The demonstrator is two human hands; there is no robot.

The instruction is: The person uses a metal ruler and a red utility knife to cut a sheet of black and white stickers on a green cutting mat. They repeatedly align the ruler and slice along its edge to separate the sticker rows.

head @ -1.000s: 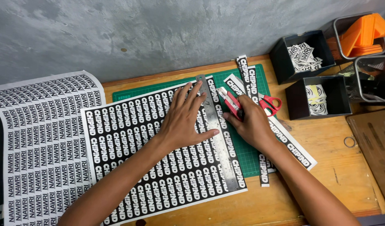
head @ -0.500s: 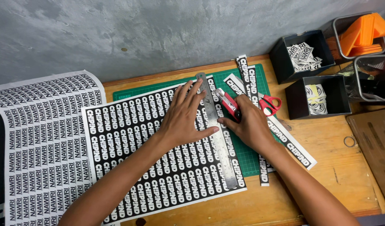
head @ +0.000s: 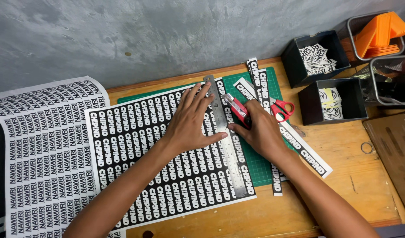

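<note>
A grey concrete wall (head: 123, 35) backs a wooden bench (head: 343, 176) that carries a green cutting mat (head: 259, 165). On the mat lies a black sticker sheet (head: 136, 167) with a steel ruler (head: 226, 141) laid along its right side. The left hand (head: 191, 121) lies flat with fingers spread, pressing on the sheet and the ruler's edge. The right hand (head: 257, 132) is closed around a red utility knife (head: 237, 110), held against the ruler's right edge. Red-handled scissors (head: 281, 109) lie just beside that hand, on cut sticker strips (head: 299, 147). Another printed sheet (head: 39, 150) lies to the left; black boxes (head: 330, 94) of cut stickers stand at the right.
</note>
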